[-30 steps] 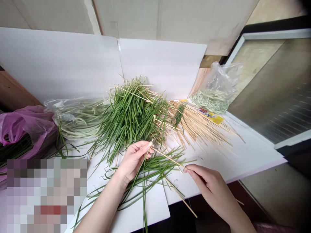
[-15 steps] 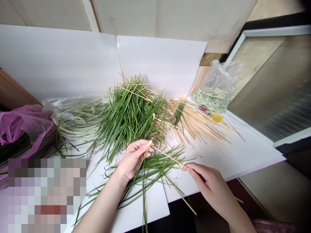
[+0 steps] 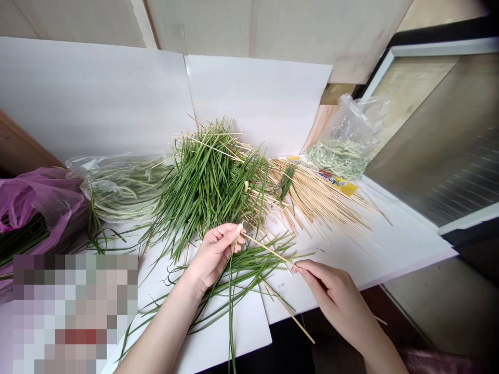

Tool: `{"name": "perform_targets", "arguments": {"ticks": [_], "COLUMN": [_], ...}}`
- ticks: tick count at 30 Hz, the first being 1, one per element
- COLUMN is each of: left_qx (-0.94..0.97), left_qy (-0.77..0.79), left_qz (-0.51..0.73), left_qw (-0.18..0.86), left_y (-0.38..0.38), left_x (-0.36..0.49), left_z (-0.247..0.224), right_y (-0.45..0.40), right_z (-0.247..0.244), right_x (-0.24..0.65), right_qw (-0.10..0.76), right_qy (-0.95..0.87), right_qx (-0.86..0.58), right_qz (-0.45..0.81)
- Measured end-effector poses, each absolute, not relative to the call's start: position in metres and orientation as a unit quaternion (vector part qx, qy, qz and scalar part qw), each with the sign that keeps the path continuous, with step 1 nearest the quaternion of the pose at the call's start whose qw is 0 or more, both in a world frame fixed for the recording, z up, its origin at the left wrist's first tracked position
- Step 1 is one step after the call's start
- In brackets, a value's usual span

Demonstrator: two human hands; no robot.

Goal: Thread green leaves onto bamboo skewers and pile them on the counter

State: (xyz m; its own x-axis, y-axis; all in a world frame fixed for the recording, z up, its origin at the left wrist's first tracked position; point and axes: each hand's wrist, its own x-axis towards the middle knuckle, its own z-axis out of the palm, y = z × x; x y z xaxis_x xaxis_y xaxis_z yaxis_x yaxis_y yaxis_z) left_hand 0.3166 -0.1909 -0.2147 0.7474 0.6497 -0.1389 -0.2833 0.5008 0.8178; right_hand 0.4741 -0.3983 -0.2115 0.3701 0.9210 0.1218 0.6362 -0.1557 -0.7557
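Two hands on one stick

Left hand (image 3: 212,257) and right hand (image 3: 331,293) pinch opposite ends of a thin tan wooden stick (image 3: 268,250), in front of the big green leafy heap (image 3: 210,182); loose tan sticks (image 3: 323,197) lie right of the heap.

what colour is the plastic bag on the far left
Purple, clearest in the head view.

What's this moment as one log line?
left hand: holds thin stick, green blades | right hand: same stick, farther along | around: leaf heap, loose sticks, purple bag
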Motion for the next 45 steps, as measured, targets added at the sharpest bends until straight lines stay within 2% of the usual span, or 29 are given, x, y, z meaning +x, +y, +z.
{"name": "perform_targets", "arguments": {"ticks": [9, 21, 45], "left_qx": [0.375, 0.502, 0.500], "left_qy": [0.205, 0.260, 0.275], "left_qz": [0.238, 0.347, 0.328], "left_qw": [0.872, 0.748, 0.753], "left_y": [-0.189, -0.191, -0.199], "left_x": [0.314, 0.318, 0.320], "left_z": [-0.219, -0.213, -0.219], "right_y": [-0.396, -0.394, -0.388], "right_z": [-0.215, -0.217, -0.222], "right_x": [0.474, 0.475, 0.469], "right_qw": [0.390, 0.390, 0.410], "right_qy": [-0.535, -0.524, -0.532], "right_qx": [-0.726, -0.736, -0.724], "right_qz": [0.186, 0.177, 0.157]}}
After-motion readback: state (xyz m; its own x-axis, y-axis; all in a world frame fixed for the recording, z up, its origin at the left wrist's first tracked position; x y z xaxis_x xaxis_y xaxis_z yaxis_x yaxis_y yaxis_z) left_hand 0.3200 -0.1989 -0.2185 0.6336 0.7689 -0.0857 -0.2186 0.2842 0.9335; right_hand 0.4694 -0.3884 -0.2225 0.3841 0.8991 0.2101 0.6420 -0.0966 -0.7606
